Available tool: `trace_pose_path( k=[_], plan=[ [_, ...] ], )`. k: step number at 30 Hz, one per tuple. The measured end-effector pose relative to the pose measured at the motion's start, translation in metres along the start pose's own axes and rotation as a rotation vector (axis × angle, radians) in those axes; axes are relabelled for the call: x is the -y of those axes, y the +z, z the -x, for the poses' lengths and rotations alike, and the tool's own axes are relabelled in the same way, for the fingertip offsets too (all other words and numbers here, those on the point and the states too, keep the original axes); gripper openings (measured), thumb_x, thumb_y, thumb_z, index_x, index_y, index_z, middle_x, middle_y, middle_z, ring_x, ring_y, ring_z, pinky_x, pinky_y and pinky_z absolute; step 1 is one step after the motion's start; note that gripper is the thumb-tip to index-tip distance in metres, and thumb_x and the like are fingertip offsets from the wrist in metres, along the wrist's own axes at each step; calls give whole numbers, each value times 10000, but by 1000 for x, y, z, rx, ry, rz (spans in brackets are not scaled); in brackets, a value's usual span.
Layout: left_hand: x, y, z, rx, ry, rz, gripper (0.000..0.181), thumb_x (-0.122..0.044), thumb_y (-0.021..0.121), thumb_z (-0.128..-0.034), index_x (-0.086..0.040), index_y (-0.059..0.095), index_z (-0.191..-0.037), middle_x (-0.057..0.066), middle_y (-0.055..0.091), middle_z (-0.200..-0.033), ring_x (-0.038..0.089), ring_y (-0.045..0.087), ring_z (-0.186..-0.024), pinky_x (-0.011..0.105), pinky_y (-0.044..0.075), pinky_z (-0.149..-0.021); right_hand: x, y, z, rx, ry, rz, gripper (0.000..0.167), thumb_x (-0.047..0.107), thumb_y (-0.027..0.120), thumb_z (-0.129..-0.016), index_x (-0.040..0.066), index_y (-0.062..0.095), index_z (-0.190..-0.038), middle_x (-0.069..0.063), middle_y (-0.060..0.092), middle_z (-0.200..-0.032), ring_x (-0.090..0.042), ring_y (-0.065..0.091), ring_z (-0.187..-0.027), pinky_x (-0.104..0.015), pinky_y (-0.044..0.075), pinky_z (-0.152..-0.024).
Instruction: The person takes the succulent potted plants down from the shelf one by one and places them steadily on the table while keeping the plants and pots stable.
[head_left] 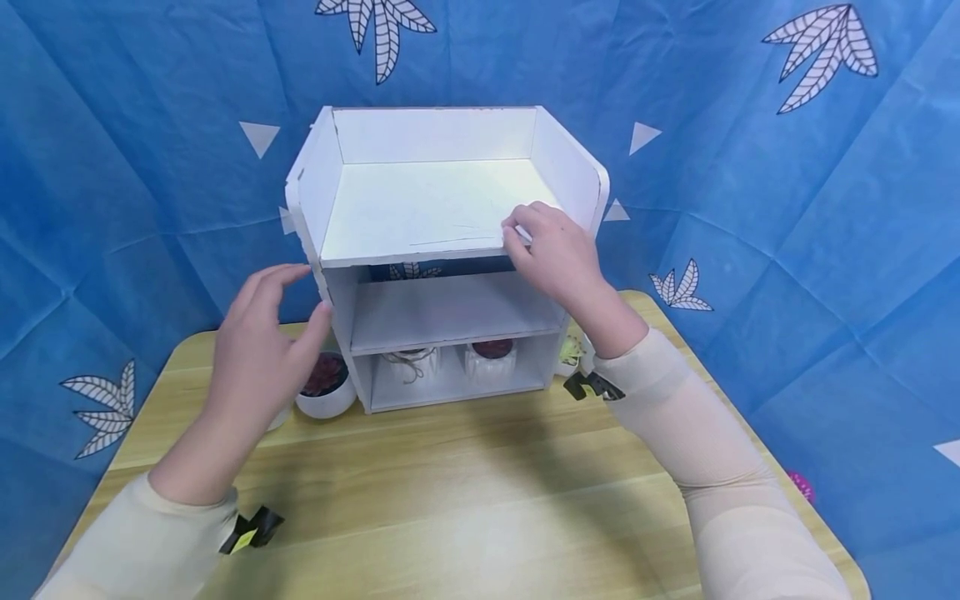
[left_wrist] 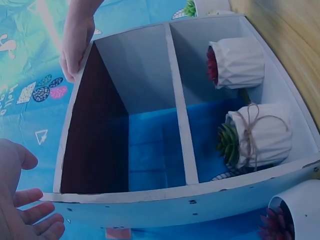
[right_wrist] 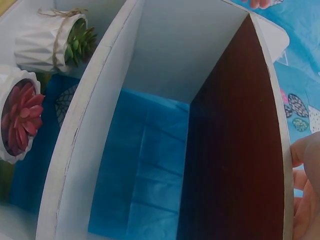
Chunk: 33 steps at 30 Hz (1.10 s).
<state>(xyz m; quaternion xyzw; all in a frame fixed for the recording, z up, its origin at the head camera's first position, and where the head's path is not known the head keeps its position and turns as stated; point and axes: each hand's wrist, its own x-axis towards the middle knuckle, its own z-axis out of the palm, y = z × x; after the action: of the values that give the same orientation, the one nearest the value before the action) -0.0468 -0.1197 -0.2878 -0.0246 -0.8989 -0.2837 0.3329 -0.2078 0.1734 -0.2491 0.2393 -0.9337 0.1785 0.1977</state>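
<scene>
A white three-tier desk shelf (head_left: 442,208) stands at the back of the table. My left hand (head_left: 258,342) hovers by its left side, thumb and fingers spread apart; the left wrist view also shows this hand (left_wrist: 25,205) holding nothing. My right hand (head_left: 551,250) is at the right front edge of the top board, fingers loosely bent, with no thumb seen under the board in the right wrist view. On the bottom tier sit a white pot with a red succulent (right_wrist: 22,117) and a twine-tied white pot with a green succulent (left_wrist: 260,135).
Left of the shelf stands a white pot with a dark red succulent (head_left: 326,387), another white pot partly hidden by my left arm. A yellow-green plant (head_left: 572,352) is to the right. Blue patterned cloth (head_left: 787,208) hangs around the wooden table (head_left: 450,492).
</scene>
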Motion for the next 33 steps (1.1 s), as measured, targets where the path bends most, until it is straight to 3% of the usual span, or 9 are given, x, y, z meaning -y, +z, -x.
trace_pose_path(
  k=[12,25,33],
  plan=[
    [-12,12,-13,-78,92,25,419,-183,692,-935,-16,618,-1312,182,590,-1345,385,516,-1276,603,411,-1010,0,0,1,4,2,-7,359,354,419,-1028,165,694,-1161,-24,649,-1088,-198,581,-933,-394,509,-762],
    [-31,23,-30,-94,183,44,388,-191,663,-938,-15,631,-1283,153,607,-1317,338,538,-1255,566,451,-968,1,0,1,13,2,-12,369,357,410,-1030,161,694,-1161,-23,650,-1083,-199,565,-904,-389,497,-746],
    [-38,31,-47,-83,195,10,371,-225,647,-951,-16,651,-1257,146,612,-1324,326,543,-1261,545,456,-987,1,-1,0,9,7,-11,372,353,416,-1027,155,696,-1171,-36,656,-1115,-211,580,-944,-404,506,-776]
  ],
)
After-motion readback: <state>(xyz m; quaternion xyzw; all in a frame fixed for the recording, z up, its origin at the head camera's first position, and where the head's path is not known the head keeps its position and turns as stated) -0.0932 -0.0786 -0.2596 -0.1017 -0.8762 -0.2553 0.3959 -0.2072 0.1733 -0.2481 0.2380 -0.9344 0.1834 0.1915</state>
